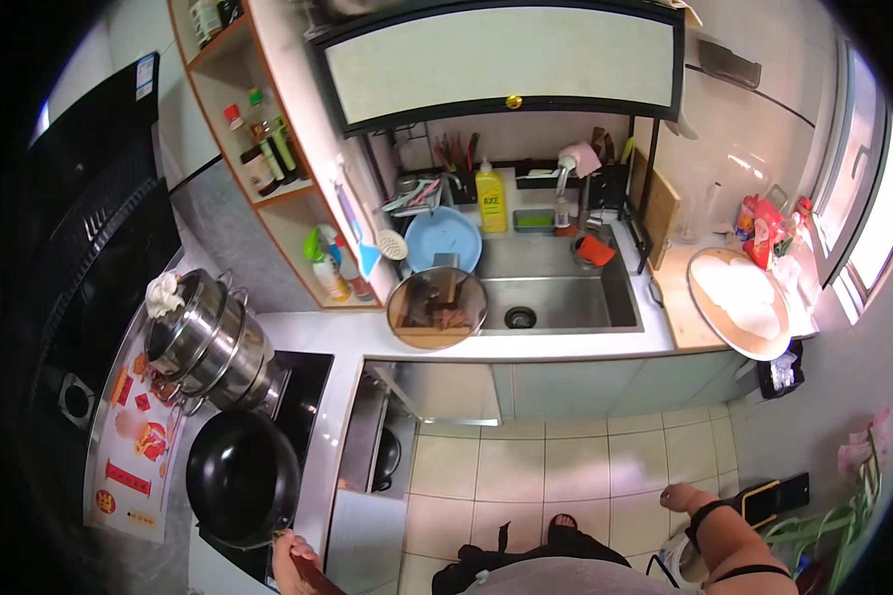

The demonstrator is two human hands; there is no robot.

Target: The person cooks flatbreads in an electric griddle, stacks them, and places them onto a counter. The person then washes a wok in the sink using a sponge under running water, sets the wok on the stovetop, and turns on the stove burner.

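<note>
At the lower left, my left hand [294, 561] is closed around the reddish-brown handle [318, 579] of a black wok [242, 478]. The wok sits over the dark stovetop [306, 405], its inside shiny with no food visible in it. My right hand [679, 497] is out to my right, above the tiled floor and away from the counter. Its fingers look curled in, and nothing shows in them. Behind the wok stands a stacked metal steamer [206, 342] with a white cloth [164, 295] on top.
A round board [437, 331] with dark food pieces rests on the counter beside the sink [556, 294]. A blue basin [445, 238] and yellow bottle [490, 198] stand behind. Rightward is a large round tray [701, 301] with white contents. Below the counter, a cabinet door [445, 389] hangs open.
</note>
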